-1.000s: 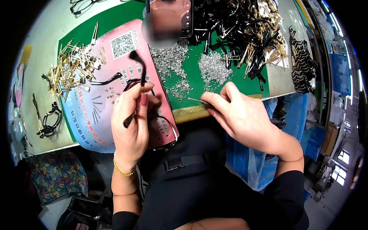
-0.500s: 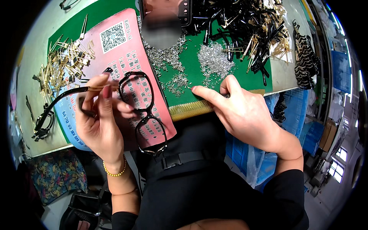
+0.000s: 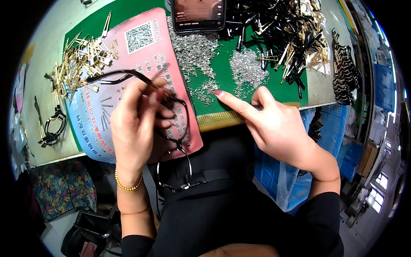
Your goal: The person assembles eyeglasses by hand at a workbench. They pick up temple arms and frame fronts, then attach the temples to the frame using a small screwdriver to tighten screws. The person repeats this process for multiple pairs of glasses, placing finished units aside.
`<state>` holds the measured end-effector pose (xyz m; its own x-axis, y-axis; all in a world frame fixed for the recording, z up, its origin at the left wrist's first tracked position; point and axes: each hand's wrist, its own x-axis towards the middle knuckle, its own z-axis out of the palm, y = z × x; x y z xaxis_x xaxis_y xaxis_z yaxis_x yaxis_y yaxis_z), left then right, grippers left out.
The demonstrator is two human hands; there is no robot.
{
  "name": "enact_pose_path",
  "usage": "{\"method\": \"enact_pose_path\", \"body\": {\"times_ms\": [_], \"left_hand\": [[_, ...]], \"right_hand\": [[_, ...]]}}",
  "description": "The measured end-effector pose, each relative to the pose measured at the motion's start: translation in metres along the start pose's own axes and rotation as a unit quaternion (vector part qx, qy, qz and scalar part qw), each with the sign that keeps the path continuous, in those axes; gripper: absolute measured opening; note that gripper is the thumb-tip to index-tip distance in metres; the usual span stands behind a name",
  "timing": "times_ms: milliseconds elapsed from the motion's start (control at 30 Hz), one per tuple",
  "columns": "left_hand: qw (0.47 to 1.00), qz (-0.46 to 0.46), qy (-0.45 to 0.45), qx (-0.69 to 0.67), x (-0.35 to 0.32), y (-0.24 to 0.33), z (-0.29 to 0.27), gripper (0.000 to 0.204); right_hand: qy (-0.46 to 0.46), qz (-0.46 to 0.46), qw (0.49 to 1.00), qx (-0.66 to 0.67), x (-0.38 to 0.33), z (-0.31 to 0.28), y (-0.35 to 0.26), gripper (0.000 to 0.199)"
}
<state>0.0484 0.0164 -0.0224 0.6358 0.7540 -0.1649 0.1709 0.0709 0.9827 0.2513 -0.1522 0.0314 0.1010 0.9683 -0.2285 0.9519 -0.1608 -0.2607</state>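
My left hand [image 3: 136, 122] is closed on a black eyeglass frame [image 3: 185, 150], pinching it near the joint of one temple. That temple reaches out to the left over a pink-and-blue printed mat [image 3: 100, 124]; the lenses' rims hang down toward my lap. Part of the frame is hidden behind my fingers. My right hand [image 3: 280, 130] stretches its index finger to the edge of a small heap of tiny silver screws [image 3: 206, 91]. The other fingers are bent, and the thumb is hidden. Nothing shows in this hand.
Two larger piles of silver bits [image 3: 195, 51] [image 3: 248, 68] lie on the green mat [image 3: 222, 77]. A phone [image 3: 199, 17] stands behind them. Gold temple parts [image 3: 87, 55] spread at left, black and gold temples [image 3: 278, 38] at back right. More frames [image 3: 53, 124] sit at the left edge.
My left hand has moved right, bringing the eyeglass frame with it; the rims have dropped lower, toward my lap. My right fingertip stays at the small screw heap. The whole view has shifted slightly.
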Motion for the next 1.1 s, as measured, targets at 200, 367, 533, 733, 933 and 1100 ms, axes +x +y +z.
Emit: {"method": "enact_pose_path", "body": {"times_ms": [200, 367, 533, 733, 933, 1100], "left_hand": [[0.999, -0.002, -0.029, 0.023, -0.003, 0.005, 0.001, 0.017], [0.999, 0.012, -0.039, 0.003, -0.003, 0.003, -0.002, 0.016], [0.996, 0.044, -0.028, 0.068, -0.003, 0.003, 0.005, 0.014], [0.946, 0.224, 0.006, 0.236, -0.002, -0.012, 0.005, 0.028], [0.985, 0.039, 0.028, 0.164, -0.002, 0.004, 0.013, 0.011], [0.969, 0.134, 0.043, 0.202, -0.001, -0.008, 0.012, 0.01]], "right_hand": [[-0.013, -0.079, 0.994, 0.072, 0.019, -0.007, -0.017, 0.063], [-0.017, -0.126, 0.992, 0.012, 0.035, -0.001, -0.017, 0.062], [-0.021, -0.13, 0.991, 0.017, 0.037, 0.001, -0.015, 0.062], [-0.027, -0.124, 0.992, 0.017, 0.038, 0.0, -0.017, 0.06], [-0.032, -0.103, 0.994, 0.025, 0.04, 0.001, -0.018, 0.055], [0.006, -0.101, 0.995, 0.028, 0.039, 0.004, -0.022, 0.056]]}}
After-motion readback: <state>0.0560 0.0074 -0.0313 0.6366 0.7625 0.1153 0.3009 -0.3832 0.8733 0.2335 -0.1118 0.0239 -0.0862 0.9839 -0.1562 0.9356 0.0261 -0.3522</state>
